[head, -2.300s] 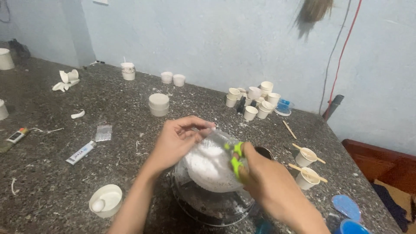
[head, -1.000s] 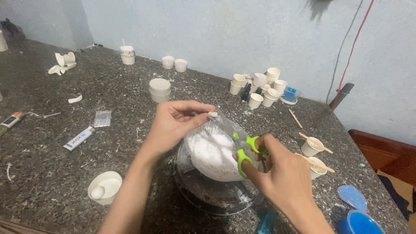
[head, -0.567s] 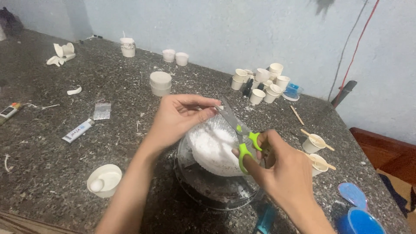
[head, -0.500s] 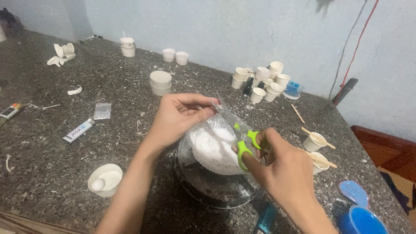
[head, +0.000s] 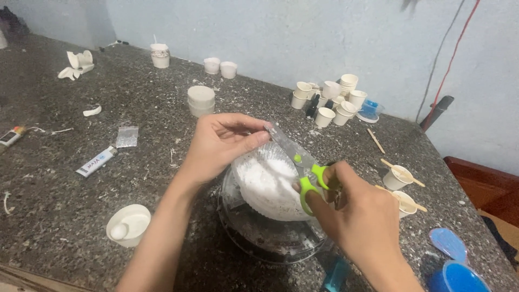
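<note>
Green-handled scissors (head: 304,172) worked by the right hand (head: 354,216), fingers closed through the loops, blades laid along the top edge of a clear plastic bag (head: 270,181) of white powder. Bag pinched at its upper corner by the left hand (head: 221,141), thumb and fingers closed on the plastic and pulling it taut. Held just above a clear round bowl (head: 259,238) on the speckled dark tabletop (head: 135,97). Best done, by judgement, with the corner kept tight, the cut kept high above the powder, and the bag kept over the bowl so spills landed inside. Looked soft and bulging, heaped with fine white powder, wrinkled near the top. Stood nearby: a small white cup (head: 128,225) to the left, a cluster of paper cups (head: 332,103) by the wall.
</note>
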